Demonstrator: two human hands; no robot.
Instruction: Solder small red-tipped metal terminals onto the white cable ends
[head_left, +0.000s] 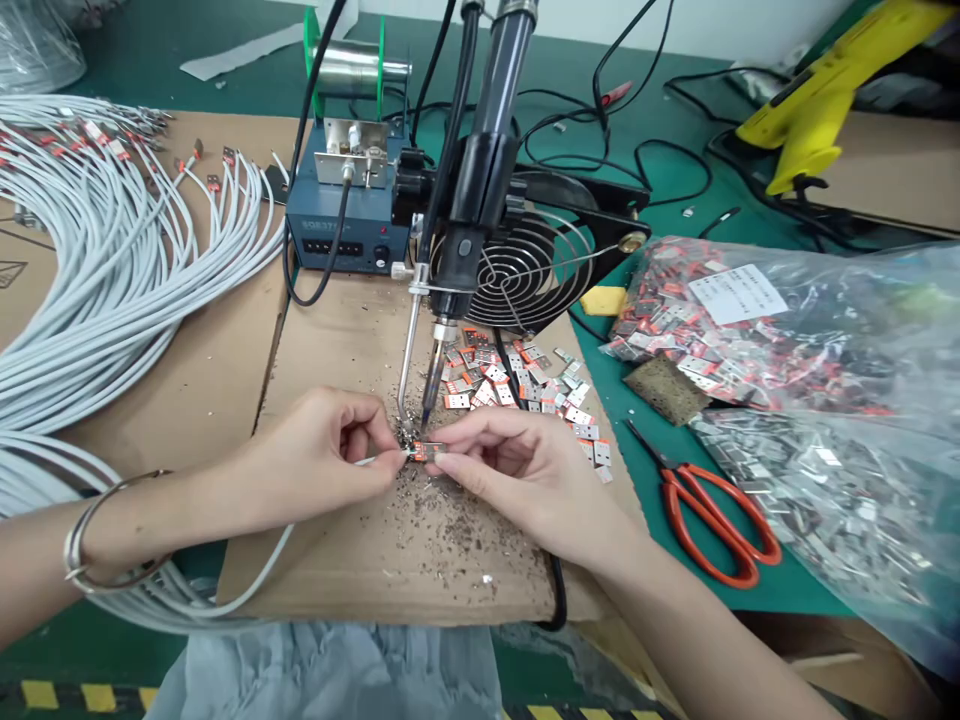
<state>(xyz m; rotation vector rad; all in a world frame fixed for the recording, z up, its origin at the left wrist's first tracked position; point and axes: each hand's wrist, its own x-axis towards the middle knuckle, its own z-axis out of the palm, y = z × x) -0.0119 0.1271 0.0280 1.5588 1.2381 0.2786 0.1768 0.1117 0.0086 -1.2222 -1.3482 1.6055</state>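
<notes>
Between thumb and fingers, my left hand pinches the end of a white cable, which loops down and back to the left. My right hand grips a small orange and metal USB connector by its metal end. The cable's tip meets the connector's orange end; whether they are joined is too small to tell. Just above stands the soldering iron, mounted tip down, with a thin solder feed tube beside it. Loose USB connectors lie in a pile behind my right hand.
A bundle of white cables covers the left side. Behind are a blue solder feeder, a solder spool and a fan. Orange-handled scissors, bags of connectors and a yellow tool lie right. Dark debris dots the cardboard.
</notes>
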